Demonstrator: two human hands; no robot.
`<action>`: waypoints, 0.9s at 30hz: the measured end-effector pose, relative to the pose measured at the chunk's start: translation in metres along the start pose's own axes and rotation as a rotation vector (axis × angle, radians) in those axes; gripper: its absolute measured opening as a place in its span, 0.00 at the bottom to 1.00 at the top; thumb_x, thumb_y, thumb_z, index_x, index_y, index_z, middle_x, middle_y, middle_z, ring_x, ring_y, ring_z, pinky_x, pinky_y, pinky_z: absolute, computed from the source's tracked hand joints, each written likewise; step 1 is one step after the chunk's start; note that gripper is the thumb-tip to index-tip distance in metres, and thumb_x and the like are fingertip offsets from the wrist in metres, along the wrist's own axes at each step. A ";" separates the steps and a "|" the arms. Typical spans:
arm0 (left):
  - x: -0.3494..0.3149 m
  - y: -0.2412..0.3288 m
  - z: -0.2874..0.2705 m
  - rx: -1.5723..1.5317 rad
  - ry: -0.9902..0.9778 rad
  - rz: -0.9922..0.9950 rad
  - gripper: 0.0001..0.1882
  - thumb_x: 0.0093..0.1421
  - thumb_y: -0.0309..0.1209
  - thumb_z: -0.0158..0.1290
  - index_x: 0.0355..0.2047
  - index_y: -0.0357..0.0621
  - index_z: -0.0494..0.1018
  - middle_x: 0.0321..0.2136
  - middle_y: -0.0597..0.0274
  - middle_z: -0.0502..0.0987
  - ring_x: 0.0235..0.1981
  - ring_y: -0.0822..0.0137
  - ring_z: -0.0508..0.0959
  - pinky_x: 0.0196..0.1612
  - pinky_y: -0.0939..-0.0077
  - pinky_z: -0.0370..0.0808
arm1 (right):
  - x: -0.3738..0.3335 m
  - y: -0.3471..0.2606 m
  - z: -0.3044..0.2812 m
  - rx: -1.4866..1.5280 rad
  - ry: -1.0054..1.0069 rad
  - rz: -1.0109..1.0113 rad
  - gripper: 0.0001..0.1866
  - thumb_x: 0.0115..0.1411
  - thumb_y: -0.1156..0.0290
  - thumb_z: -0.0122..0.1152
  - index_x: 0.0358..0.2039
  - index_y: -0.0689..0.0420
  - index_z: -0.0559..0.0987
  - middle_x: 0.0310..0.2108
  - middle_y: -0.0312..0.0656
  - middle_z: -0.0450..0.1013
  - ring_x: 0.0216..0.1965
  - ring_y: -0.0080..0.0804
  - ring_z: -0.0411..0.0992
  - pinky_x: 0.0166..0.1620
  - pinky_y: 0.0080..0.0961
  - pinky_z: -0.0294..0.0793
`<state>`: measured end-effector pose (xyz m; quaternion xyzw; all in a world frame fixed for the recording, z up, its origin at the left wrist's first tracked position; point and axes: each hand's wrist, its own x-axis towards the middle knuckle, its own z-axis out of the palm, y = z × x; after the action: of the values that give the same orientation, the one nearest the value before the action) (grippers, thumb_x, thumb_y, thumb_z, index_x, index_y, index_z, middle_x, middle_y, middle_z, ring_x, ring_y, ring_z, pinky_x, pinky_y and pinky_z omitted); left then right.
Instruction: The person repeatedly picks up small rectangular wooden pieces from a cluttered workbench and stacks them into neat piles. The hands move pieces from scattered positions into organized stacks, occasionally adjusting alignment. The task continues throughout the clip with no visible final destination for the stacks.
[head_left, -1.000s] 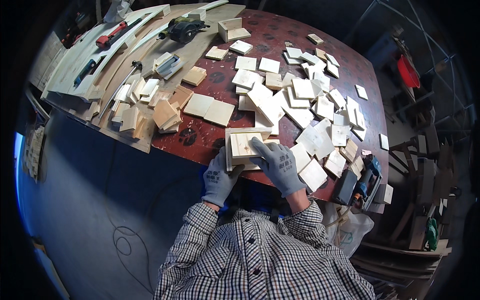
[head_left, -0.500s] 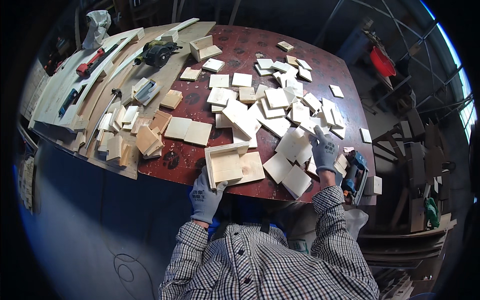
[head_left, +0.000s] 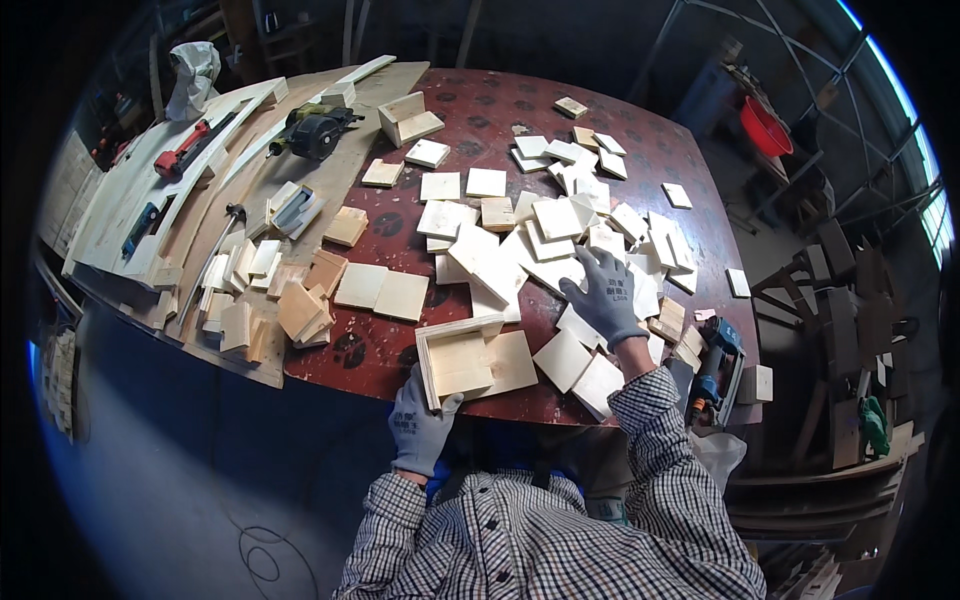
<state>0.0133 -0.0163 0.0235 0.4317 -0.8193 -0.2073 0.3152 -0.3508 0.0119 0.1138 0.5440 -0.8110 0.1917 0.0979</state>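
My left hand, in a grey work glove, grips the near left corner of a small open wooden box at the table's front edge. The thumb lies along the box's near side; the other fingers are partly hidden behind it. A flat square board lies against its right side. My gloved right hand is over the pile of pale square boards, fingers spread. Its fingertips reach the boards' near edge, and nothing shows in its grip. Two loose boards lie just left of my right wrist.
A blue nail gun and a wood block sit at the table's right front corner. Wood offcuts, a hammer, a circular saw and a red power tool occupy the left side. A red basin stands beyond.
My right hand has shifted left and a little away from me over the boards, its fingers more spread. My left hand stays on the box. The whole view has dipped slightly.
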 end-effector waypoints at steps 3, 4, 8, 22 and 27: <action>0.000 0.002 0.004 -0.011 0.013 -0.012 0.45 0.66 0.63 0.57 0.67 0.38 0.65 0.52 0.44 0.78 0.51 0.40 0.79 0.52 0.50 0.79 | 0.044 -0.035 0.028 0.003 -0.031 -0.229 0.36 0.60 0.47 0.69 0.65 0.49 0.73 0.59 0.50 0.74 0.60 0.51 0.72 0.63 0.53 0.67; 0.000 0.003 0.004 -0.018 0.023 -0.022 0.45 0.65 0.64 0.57 0.68 0.38 0.65 0.53 0.43 0.78 0.51 0.40 0.79 0.52 0.50 0.79 | 0.061 -0.049 0.035 0.018 -0.121 -0.247 0.35 0.61 0.46 0.68 0.64 0.49 0.73 0.59 0.50 0.74 0.61 0.51 0.72 0.63 0.52 0.67; 0.000 0.003 0.004 -0.044 0.009 -0.051 0.46 0.65 0.64 0.57 0.68 0.37 0.65 0.55 0.43 0.78 0.51 0.40 0.79 0.51 0.48 0.79 | 0.139 -0.094 0.075 -0.088 -0.353 -0.318 0.37 0.63 0.42 0.64 0.67 0.48 0.72 0.61 0.49 0.73 0.64 0.52 0.70 0.66 0.53 0.65; -0.001 0.011 -0.015 -0.053 -0.162 -0.118 0.44 0.66 0.58 0.59 0.68 0.33 0.64 0.59 0.43 0.75 0.50 0.45 0.81 0.52 0.55 0.80 | 0.324 -0.123 0.193 -0.252 -0.818 -0.298 0.54 0.51 0.49 0.76 0.76 0.46 0.62 0.73 0.49 0.62 0.74 0.52 0.60 0.73 0.49 0.60; 0.002 0.012 -0.017 -0.044 -0.156 -0.115 0.43 0.66 0.57 0.59 0.68 0.34 0.64 0.59 0.43 0.75 0.50 0.46 0.81 0.52 0.55 0.80 | 0.326 -0.109 0.187 -0.228 -0.786 -0.417 0.54 0.52 0.43 0.73 0.76 0.47 0.62 0.70 0.51 0.66 0.70 0.57 0.65 0.69 0.48 0.67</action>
<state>0.0180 -0.0127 0.0436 0.4535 -0.8104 -0.2761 0.2476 -0.3683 -0.3782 0.0863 0.7128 -0.6757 -0.1433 -0.1214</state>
